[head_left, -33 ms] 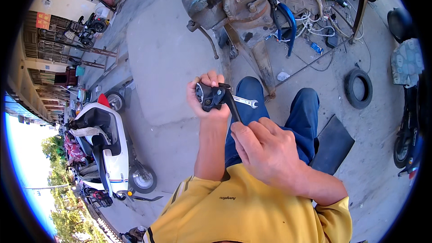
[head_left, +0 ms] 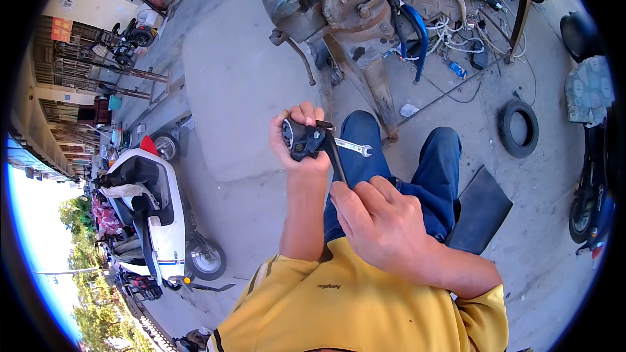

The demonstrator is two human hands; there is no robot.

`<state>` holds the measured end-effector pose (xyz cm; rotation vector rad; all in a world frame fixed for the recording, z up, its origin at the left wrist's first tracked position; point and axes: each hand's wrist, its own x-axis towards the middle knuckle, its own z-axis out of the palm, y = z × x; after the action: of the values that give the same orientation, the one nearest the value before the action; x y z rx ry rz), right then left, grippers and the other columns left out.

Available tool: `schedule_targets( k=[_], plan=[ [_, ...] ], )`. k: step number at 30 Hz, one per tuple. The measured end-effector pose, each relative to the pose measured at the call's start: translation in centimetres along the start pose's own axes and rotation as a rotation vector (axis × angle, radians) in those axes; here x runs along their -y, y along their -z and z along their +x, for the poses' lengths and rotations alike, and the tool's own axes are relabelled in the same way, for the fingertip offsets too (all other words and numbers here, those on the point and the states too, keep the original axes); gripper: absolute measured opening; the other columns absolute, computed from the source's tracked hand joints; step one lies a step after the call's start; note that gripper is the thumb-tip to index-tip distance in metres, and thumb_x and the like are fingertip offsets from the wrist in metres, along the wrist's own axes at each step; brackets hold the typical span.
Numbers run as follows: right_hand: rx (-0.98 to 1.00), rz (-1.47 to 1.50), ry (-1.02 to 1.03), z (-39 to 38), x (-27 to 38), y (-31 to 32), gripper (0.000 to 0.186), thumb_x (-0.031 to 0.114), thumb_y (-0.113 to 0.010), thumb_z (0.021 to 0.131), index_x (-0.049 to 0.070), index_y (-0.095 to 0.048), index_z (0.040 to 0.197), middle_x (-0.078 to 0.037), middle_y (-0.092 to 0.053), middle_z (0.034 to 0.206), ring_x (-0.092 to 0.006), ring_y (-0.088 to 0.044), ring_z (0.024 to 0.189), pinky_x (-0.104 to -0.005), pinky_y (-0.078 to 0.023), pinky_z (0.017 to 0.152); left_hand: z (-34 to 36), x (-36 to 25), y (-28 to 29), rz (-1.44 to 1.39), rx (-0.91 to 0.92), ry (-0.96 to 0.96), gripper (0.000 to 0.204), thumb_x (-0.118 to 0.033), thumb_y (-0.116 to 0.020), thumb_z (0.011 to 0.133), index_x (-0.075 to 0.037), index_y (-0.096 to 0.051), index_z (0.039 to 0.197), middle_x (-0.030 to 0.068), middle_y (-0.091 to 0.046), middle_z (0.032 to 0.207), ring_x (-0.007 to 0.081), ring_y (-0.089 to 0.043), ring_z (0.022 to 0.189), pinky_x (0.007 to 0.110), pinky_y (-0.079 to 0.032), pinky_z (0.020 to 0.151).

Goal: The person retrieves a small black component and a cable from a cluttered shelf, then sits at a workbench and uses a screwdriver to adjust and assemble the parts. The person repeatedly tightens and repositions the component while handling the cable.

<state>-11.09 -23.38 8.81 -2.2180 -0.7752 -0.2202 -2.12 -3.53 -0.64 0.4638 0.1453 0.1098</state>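
In front of my knees, my left hand [head_left: 300,142] is closed around a black fitting [head_left: 304,141] with a round, pale-rimmed end and a bolt on its side. A black lever [head_left: 335,160] runs from the fitting back toward my body. My right hand [head_left: 383,223] is closed on the lever's near end, which the fingers hide. A silver open-end wrench [head_left: 354,147] juts out to the right from behind the fitting and lever. Its other end is hidden, so what holds it there cannot be seen.
Ahead stands a worn metal bench vise [head_left: 352,6] on a stand, with cables [head_left: 456,32] and tools beside it. Rightward lie a small tire [head_left: 518,128] and a dark mat [head_left: 481,212]. A white scooter [head_left: 153,212] stands to the left.
My right hand has shifted slightly toward my body, and the lever has tilted a little with it. My left hand keeps its hold on the fitting.
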Motion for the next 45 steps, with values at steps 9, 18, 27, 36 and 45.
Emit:
schedule_targets(
  k=[9,18,27,36,45],
  plan=[
    [-0.156,0.053,0.072,1.3,-1.7,0.3,0.024,0.003,-0.072,0.081,0.004,-0.061,0.103,-0.004,-0.053,0.066,-0.0205,-0.056,0.059,-0.0335,-0.047,0.046,-0.3,-0.5,-0.4,0.033,-0.058,-0.054,0.035,-0.034,-0.055,0.093,-0.008,-0.055,0.070,0.0058,-0.047,0.071,0.0167,-0.038,0.066,0.032,-0.030,0.056],
    [-0.091,0.356,-0.132,2.1,-3.9,1.6,0.015,0.007,-0.075,0.088,0.004,-0.066,0.100,-0.009,-0.062,0.066,-0.0251,-0.062,0.056,-0.0364,-0.050,0.050,-0.9,-1.4,-0.5,0.061,-0.032,0.040,0.035,-0.031,-0.052,0.094,-0.006,-0.058,0.071,0.0077,-0.050,0.071,0.0183,-0.040,0.066,0.032,-0.036,0.060],
    [0.045,0.472,-0.385,2.6,-3.8,2.3,0.012,0.008,-0.074,0.090,0.004,-0.066,0.096,-0.011,-0.066,0.071,-0.0264,-0.067,0.061,-0.0371,-0.051,0.052,-0.1,-1.1,1.2,0.003,-0.056,0.043,0.032,-0.028,-0.052,0.094,-0.008,-0.054,0.070,0.0080,-0.052,0.072,0.0197,-0.044,0.067,0.032,-0.037,0.062],
    [0.070,0.541,-0.433,2.7,-3.8,2.5,0.010,0.010,-0.076,0.088,0.004,-0.067,0.090,-0.009,-0.060,0.062,-0.0267,-0.063,0.057,-0.0380,-0.051,0.052,-0.2,-1.4,0.8,0.066,-0.053,0.065,0.031,-0.025,-0.055,0.092,-0.007,-0.053,0.068,0.0075,-0.051,0.068,0.0196,-0.044,0.065,0.032,-0.036,0.057],
    [0.021,0.455,-0.342,1.5,-3.7,1.3,0.014,0.008,-0.076,0.091,0.000,-0.070,0.101,-0.011,-0.071,0.075,-0.0199,-0.070,0.064,-0.0329,-0.055,0.059,0.6,-0.7,0.4,0.109,-0.173,0.021,0.031,-0.027,-0.056,0.089,-0.007,-0.051,0.065,0.0071,-0.049,0.069,0.0177,-0.043,0.064,0.032,-0.035,0.059]
  ],
)
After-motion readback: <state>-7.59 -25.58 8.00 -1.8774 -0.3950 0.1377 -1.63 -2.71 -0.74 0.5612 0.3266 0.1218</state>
